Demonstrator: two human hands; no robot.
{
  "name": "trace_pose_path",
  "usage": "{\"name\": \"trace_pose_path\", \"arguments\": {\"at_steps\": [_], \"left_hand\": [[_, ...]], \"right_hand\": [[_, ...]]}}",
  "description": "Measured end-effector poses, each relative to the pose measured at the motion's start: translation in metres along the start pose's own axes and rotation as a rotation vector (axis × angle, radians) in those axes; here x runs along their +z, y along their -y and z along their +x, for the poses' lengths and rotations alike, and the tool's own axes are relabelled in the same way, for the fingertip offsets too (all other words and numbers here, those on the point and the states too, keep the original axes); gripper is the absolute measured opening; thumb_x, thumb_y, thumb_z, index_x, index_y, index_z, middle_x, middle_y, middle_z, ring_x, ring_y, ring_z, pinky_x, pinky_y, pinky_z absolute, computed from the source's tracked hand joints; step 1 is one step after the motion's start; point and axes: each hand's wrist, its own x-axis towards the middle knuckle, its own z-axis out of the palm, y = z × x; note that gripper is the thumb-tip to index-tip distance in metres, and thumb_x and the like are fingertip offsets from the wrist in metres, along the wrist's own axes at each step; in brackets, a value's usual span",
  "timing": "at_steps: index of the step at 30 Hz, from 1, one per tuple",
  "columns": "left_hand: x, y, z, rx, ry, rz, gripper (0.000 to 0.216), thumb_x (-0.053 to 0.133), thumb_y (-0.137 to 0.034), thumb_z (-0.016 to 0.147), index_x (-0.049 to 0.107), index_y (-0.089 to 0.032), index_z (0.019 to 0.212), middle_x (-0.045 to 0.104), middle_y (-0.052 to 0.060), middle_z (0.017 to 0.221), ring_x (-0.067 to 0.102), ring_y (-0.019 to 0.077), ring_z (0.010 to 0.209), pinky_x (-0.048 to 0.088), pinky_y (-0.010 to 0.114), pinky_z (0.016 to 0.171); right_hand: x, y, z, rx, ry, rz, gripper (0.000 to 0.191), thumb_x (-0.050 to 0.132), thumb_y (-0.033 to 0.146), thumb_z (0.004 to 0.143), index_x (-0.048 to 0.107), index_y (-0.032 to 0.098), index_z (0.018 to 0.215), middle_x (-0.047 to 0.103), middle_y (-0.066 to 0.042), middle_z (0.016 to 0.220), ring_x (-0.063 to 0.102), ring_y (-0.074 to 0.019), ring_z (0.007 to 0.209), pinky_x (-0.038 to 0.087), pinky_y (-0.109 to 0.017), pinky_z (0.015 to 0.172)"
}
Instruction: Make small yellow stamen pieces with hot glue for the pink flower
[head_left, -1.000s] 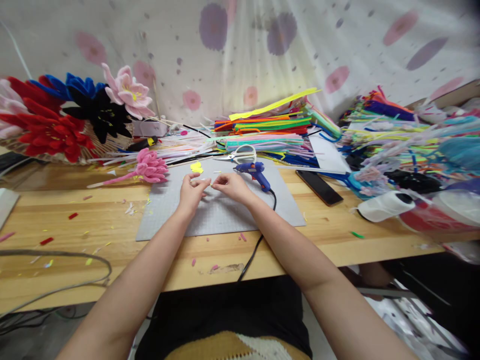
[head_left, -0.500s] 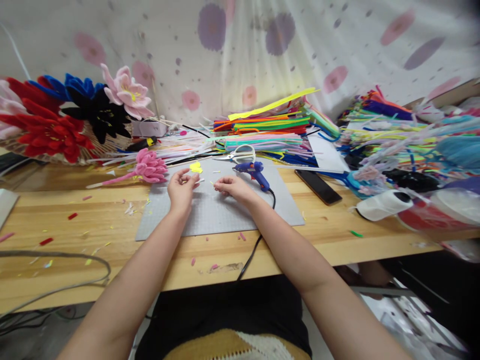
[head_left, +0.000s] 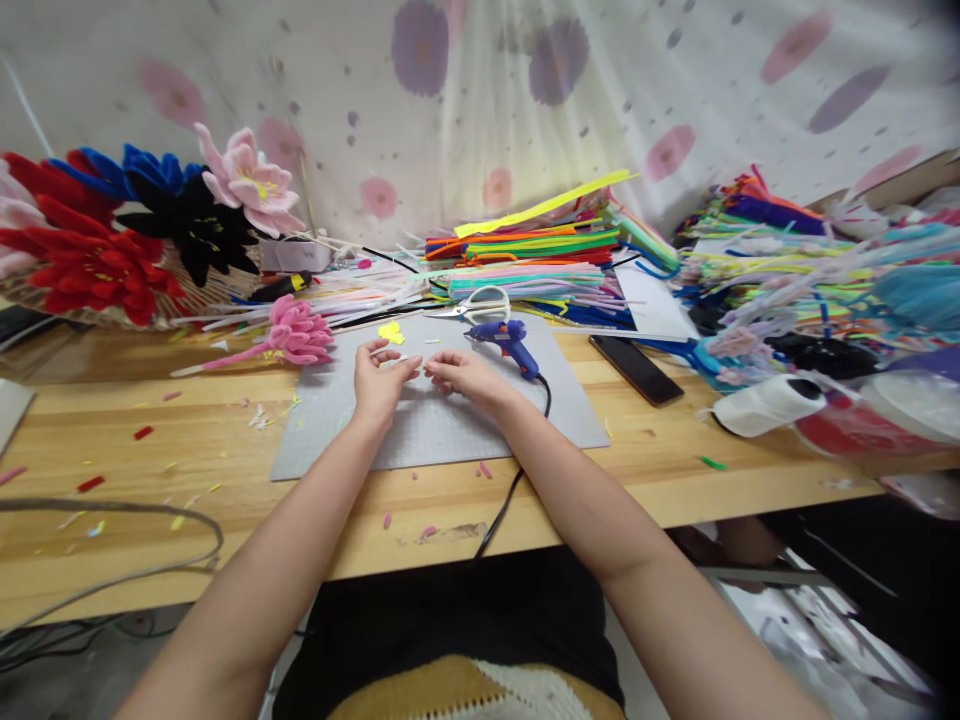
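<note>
Over the grey cutting mat (head_left: pixel 337 440), my two hands are held close together, fingertips almost meeting. My left hand (head_left: pixel 379 385) pinches a small white piece (head_left: pixel 403 358), perhaps a snippet of pipe cleaner. My right hand (head_left: pixel 466 378) has its thumb and fingertips pressed together; whatever is in them is too small to make out. Just beyond the hands lie yellow scraps (head_left: pixel 391 332) and a tiny white-and-yellow bit (head_left: pixel 432 341). A blue hot glue gun (head_left: pixel 504 340) rests to the right of my right hand, with white-handled scissors (head_left: pixel 484 304) behind it.
A pink pipe-cleaner flower (head_left: pixel 296 332) lies left of my hands. Bundles of coloured pipe cleaners (head_left: pixel 525 250) line the back. A phone (head_left: pixel 636 370) and a white spool (head_left: pixel 769 405) are to the right. The glue gun's black cord (head_left: pixel 499 520) crosses the front edge.
My left hand has moved right, closing the gap to my right hand. The right hand has barely moved, and the small piece at its fingertips no longer shows clearly.
</note>
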Motion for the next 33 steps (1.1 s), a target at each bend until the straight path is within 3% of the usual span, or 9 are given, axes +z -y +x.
{"name": "trace_pose_path", "arguments": {"at_steps": [9, 16, 23, 29, 33], "left_hand": [[-0.0013, -0.0011, 0.0003, 0.045, 0.072, 0.095, 0.055, 0.075, -0.02, 0.05, 0.045, -0.02, 0.096, 0.05, -0.006, 0.076, 0.052, 0.0044, 0.05, 0.047, 0.021, 0.05], [-0.0066, -0.0029, 0.0077, 0.098, -0.114, 0.009, 0.048, 0.073, -0.015, 0.051, 0.047, -0.019, 0.091, 0.046, -0.005, 0.077, 0.053, 0.004, 0.057, 0.049, 0.019, 0.054], [0.0005, 0.0024, 0.0015, 0.013, 0.101, -0.015, 0.053, 0.075, -0.017, 0.049, 0.047, -0.018, 0.094, 0.055, -0.002, 0.082, 0.058, 0.0068, 0.061, 0.051, 0.023, 0.059], [-0.0029, 0.0, 0.0052, 0.068, -0.011, 0.007, 0.056, 0.075, -0.015, 0.048, 0.046, -0.018, 0.095, 0.052, -0.003, 0.082, 0.055, 0.006, 0.06, 0.049, 0.02, 0.053], [-0.0049, -0.0029, 0.0075, 0.081, -0.072, 0.015, 0.056, 0.074, -0.012, 0.049, 0.045, -0.018, 0.096, 0.047, -0.003, 0.082, 0.054, 0.005, 0.059, 0.047, 0.018, 0.049]], "right_hand": [[0.0057, 0.003, -0.0007, -0.142, -0.127, -0.296, 0.013, 0.06, 0.027, 0.068, 0.056, 0.015, 0.069, 0.053, 0.004, 0.063, 0.044, -0.0062, 0.056, 0.035, -0.02, 0.056], [0.003, 0.0037, -0.0003, -0.079, -0.086, -0.161, 0.014, 0.06, 0.029, 0.069, 0.057, 0.015, 0.071, 0.058, 0.002, 0.067, 0.049, -0.0072, 0.059, 0.036, -0.02, 0.056], [0.0023, 0.0016, 0.0015, -0.073, -0.079, -0.087, 0.014, 0.06, 0.028, 0.068, 0.057, 0.014, 0.07, 0.057, 0.003, 0.064, 0.048, -0.0068, 0.058, 0.036, -0.02, 0.055], [0.0054, 0.0019, 0.001, -0.061, -0.064, -0.1, 0.01, 0.058, 0.024, 0.072, 0.053, 0.015, 0.07, 0.056, 0.003, 0.065, 0.047, -0.0054, 0.055, 0.036, -0.019, 0.052], [0.0019, 0.0025, -0.001, -0.057, 0.022, -0.184, 0.008, 0.057, 0.022, 0.073, 0.054, 0.015, 0.072, 0.055, 0.003, 0.065, 0.046, -0.0051, 0.053, 0.037, -0.018, 0.05]]}}
